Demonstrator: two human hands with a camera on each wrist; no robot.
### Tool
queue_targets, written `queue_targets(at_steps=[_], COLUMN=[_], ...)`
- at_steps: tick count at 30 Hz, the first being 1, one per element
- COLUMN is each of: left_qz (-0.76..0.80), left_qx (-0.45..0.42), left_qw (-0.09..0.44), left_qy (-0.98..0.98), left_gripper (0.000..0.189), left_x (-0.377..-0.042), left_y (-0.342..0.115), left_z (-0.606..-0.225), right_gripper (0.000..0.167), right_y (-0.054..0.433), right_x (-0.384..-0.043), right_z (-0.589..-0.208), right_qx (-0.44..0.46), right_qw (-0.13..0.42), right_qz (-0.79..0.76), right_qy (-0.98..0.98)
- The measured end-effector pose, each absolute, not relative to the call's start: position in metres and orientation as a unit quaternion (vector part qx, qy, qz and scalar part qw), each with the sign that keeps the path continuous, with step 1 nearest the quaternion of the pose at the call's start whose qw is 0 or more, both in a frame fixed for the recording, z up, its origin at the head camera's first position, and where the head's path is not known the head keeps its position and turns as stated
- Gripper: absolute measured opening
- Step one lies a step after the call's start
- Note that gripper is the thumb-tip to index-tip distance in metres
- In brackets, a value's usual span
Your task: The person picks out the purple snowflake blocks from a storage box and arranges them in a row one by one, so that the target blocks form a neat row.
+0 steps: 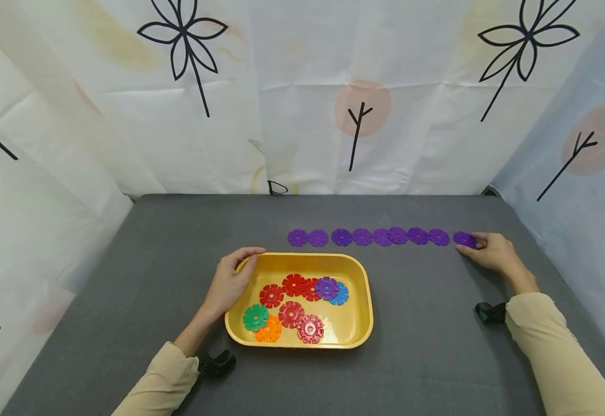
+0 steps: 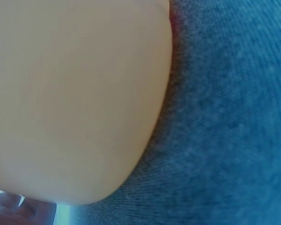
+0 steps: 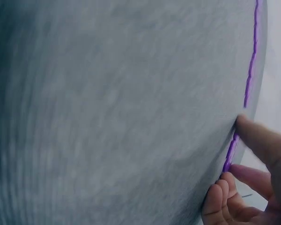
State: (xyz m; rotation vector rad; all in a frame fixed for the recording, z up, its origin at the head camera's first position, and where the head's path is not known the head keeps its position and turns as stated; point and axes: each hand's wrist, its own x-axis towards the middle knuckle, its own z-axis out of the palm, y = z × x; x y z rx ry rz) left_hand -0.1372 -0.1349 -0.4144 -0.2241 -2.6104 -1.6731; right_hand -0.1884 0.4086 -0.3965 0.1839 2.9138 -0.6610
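Note:
A row of purple flower-shaped discs [image 1: 362,237] lies flat along the far part of the grey table, some overlapping and some set apart by small gaps. At its right end my right hand [image 1: 493,254] pinches a purple flower disc [image 1: 462,238] between thumb and fingers; the right wrist view shows this purple disc [image 3: 231,152] edge-on at the table. My left hand [image 1: 232,280] grips the upper left corner of a yellow tray [image 1: 359,323]. In the left wrist view the tray's wall [image 2: 75,103] fills much of the picture, hiding most of the hand.
Inside the tray are several red flower discs [image 1: 291,314], a green one [image 1: 256,317], an orange one [image 1: 268,330], a blue one [image 1: 341,296] and a purple one [image 1: 326,288]. A white printed curtain [image 1: 302,127] hangs behind the table [image 1: 427,352] and along its sides.

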Motion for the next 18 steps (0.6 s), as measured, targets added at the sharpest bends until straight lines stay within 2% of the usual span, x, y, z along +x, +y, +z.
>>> queue_targets(at_steps=[7,18], left_qz=[-0.538,-0.529], left_qx=[-0.069,-0.063], left_qw=[0.013,0.013], left_qy=[-0.840,-0.846], left_gripper=[0.028,0.027], left_x=[-0.137,-0.137], left_y=[-0.134,-0.135], left_z=[-0.413,-0.413], right_gripper=[0.056,0.053], right_y=[0.399,0.393], right_x=[-0.192,-0.190], right_z=[-0.401,-0.404], right_qx=[0.051,0.049], right_qw=[0.032,-0.003], right_qz=[-0.223,-0.233], right_qy=[0.973,0.971])
